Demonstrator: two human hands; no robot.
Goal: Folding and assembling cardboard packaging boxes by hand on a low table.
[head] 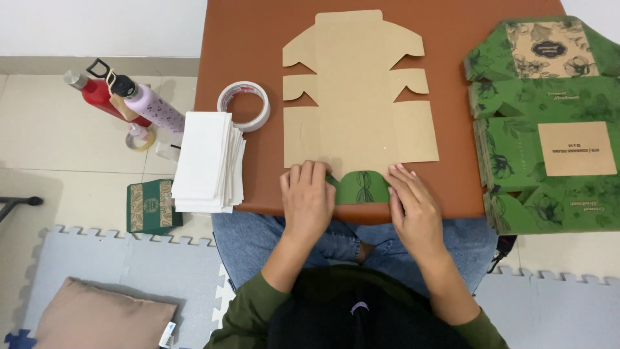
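A flat die-cut cardboard box blank [358, 97] lies brown side up on the brown table [258, 45]. Its near flap [363, 187] is folded back toward me, showing the green printed side. My left hand [307, 199] presses down on the left end of that flap, fingers together. At the flap's right end my right hand [413, 207] holds the edge down with its fingertips at the fold.
A stack of white sheets [208, 161] and a roll of tape [244, 105] sit at the table's left. Green flat box blanks [549, 123] are piled at the right. On the floor at the left stand bottles [123, 100], a small green box [151, 205] and a cushion [103, 320].
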